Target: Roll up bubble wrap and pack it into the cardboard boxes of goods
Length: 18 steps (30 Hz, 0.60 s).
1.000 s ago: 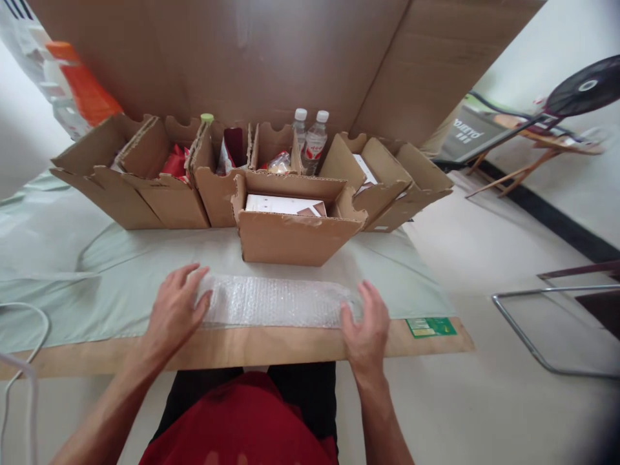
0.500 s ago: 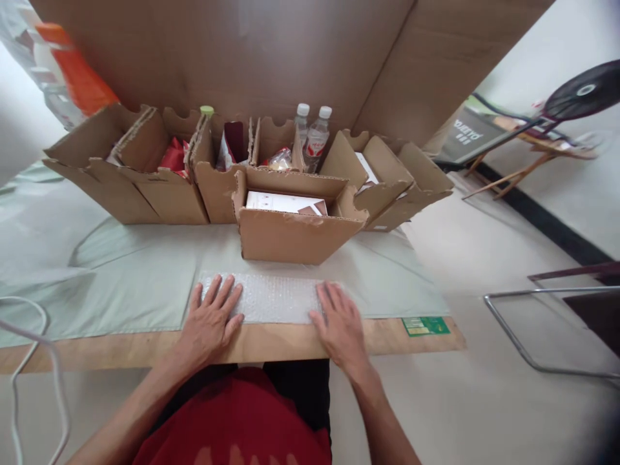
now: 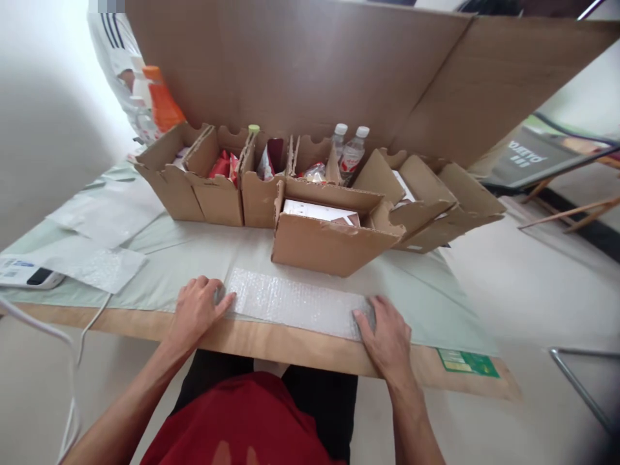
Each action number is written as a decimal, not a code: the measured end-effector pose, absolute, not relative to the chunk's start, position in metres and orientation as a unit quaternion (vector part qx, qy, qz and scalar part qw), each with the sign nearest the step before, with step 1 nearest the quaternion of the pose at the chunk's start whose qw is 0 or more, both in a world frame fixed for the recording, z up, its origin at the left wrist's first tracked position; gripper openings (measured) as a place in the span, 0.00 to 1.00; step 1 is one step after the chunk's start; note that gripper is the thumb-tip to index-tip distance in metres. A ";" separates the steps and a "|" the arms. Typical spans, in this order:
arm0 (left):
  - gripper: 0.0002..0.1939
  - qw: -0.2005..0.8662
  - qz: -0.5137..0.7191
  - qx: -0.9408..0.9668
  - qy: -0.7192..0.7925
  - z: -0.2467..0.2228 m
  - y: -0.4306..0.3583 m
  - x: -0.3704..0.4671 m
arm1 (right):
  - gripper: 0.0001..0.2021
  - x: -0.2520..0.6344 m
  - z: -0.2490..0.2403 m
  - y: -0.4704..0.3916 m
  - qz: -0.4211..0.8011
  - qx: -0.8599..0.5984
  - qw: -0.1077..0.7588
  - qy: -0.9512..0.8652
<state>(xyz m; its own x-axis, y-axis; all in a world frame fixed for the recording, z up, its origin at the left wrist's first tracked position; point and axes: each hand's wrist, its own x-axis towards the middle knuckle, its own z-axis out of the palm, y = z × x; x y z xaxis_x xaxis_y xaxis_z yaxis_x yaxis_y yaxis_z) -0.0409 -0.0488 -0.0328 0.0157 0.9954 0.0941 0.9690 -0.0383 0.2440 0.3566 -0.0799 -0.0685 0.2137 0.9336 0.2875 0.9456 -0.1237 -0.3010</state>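
A long, flat strip of bubble wrap (image 3: 295,303) lies along the front of the cloth-covered table. My left hand (image 3: 197,313) rests at its left end, fingers bent and thumb held apart, the thumb tip against the wrap's edge. At the other end my right hand (image 3: 389,337) has its fingers curled about the wrap's edge, with the thumb on top of it. Just beyond the strip stands a cardboard bin (image 3: 329,242) with a white box (image 3: 317,210) inside.
Several cardboard bins (image 3: 217,203) line the back, holding packets, before a tall cardboard panel (image 3: 300,71). Two clear bottles (image 3: 352,155) and an orange bottle (image 3: 165,103) stand there. Plastic sheets (image 3: 104,261) and a white device (image 3: 29,272) with a cable lie left. A person's sleeve (image 3: 113,39) shows behind.
My view has swung left. Both hands, flat on the bubble wrap before, are now bent at its two ends; the left has slid off its surface. The person at back left has come into view.
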 end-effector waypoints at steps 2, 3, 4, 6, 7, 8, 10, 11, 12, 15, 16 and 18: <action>0.14 0.065 0.124 0.711 0.689 -0.036 -0.047 -0.035 | 0.22 0.354 -0.070 -0.074 0.000 -0.737 0.231 -0.636; 0.11 0.072 0.129 0.712 0.687 -0.038 -0.047 -0.031 | 0.21 0.354 -0.069 -0.075 0.006 -0.728 0.252 -0.638; 0.08 0.080 0.136 0.713 0.683 -0.039 -0.047 -0.027 | 0.21 0.354 -0.067 -0.078 0.014 -0.722 0.276 -0.634; 0.04 0.099 0.152 0.716 0.674 -0.039 -0.048 -0.022 | 0.19 0.355 -0.061 -0.091 0.045 -0.726 0.317 -0.609; 0.03 0.108 0.160 0.717 0.670 -0.038 -0.049 -0.022 | 0.19 0.355 -0.058 -0.100 0.067 -0.732 0.333 -0.591; 0.03 0.117 0.169 0.715 0.668 -0.035 -0.049 -0.024 | 0.18 0.353 -0.054 -0.111 0.090 -0.738 0.348 -0.572; 0.03 0.129 0.187 0.707 0.670 -0.025 -0.048 -0.033 | 0.20 0.341 -0.049 -0.134 0.138 -0.736 0.377 -0.544; 0.04 0.130 0.196 0.702 0.673 -0.018 -0.045 -0.039 | 0.22 0.331 -0.048 -0.145 0.167 -0.729 0.393 -0.535; 0.05 0.127 0.206 0.696 0.676 -0.012 -0.040 -0.044 | 0.26 0.318 -0.048 -0.156 0.201 -0.720 0.404 -0.527; 0.10 0.105 0.234 0.691 0.676 0.005 -0.004 -0.050 | 0.34 0.267 -0.050 -0.177 0.330 -0.685 0.400 -0.512; 0.13 0.098 0.242 0.694 0.671 0.009 0.012 -0.047 | 0.34 0.250 -0.052 -0.180 0.374 -0.667 0.387 -0.515; 0.20 0.092 0.254 0.709 0.651 0.011 0.046 -0.035 | 0.33 0.220 -0.054 -0.182 0.455 -0.612 0.343 -0.548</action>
